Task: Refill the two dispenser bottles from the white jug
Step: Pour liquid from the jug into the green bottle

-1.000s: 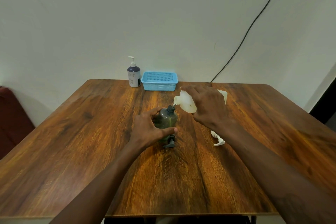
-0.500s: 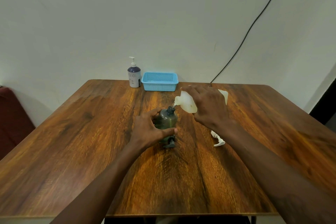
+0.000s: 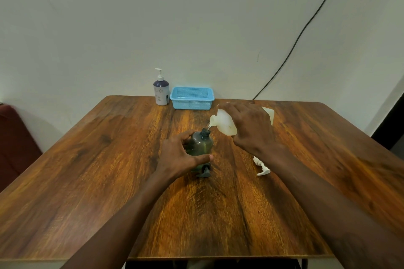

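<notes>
A dark green dispenser bottle (image 3: 202,143) stands upright at the middle of the table with its neck uncapped. My left hand (image 3: 182,156) is wrapped around its body. My right hand (image 3: 251,130) holds the white jug (image 3: 223,123) tilted, spout down at the bottle's neck, and a thin stream runs into it. The bottle's dark pump head (image 3: 204,171) lies on the table right in front of it. A white pump head (image 3: 262,167) lies under my right forearm. A second dispenser bottle (image 3: 161,91), white and purple with its pump on, stands at the table's far edge.
A light blue plastic basket (image 3: 192,98) sits by the far edge, right of the white and purple bottle. A black cable (image 3: 306,26) runs down the wall behind the wooden table (image 3: 109,170). A dark red seat (image 3: 15,137) is at the left.
</notes>
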The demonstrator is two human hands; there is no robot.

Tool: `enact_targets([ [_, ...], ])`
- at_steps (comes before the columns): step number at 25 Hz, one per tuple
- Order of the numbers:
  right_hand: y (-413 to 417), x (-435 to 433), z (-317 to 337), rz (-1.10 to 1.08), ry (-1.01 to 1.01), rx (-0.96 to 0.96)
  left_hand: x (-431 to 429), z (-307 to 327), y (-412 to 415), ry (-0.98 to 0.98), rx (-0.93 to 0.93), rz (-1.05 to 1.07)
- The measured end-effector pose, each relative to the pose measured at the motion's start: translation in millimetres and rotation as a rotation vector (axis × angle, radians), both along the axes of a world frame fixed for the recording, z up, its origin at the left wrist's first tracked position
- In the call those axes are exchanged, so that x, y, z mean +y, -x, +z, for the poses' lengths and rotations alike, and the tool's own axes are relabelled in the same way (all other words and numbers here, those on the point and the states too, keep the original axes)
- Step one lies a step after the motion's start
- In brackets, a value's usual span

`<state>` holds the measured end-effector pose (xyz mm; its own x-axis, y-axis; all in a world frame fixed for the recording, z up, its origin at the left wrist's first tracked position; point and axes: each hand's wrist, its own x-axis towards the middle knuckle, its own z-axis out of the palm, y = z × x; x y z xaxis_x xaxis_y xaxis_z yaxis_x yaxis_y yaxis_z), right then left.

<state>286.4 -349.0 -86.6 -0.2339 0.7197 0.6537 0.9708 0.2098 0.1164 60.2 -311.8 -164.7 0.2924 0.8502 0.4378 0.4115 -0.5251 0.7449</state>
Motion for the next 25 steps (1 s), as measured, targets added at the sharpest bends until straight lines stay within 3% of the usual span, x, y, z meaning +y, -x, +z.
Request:
enact_targets([
  [25, -0.5, 0.8, -1.6, 0.011, -0.007, -0.01, 1.3, -3.3, 1.3, 0.007, -0.001, -0.015],
])
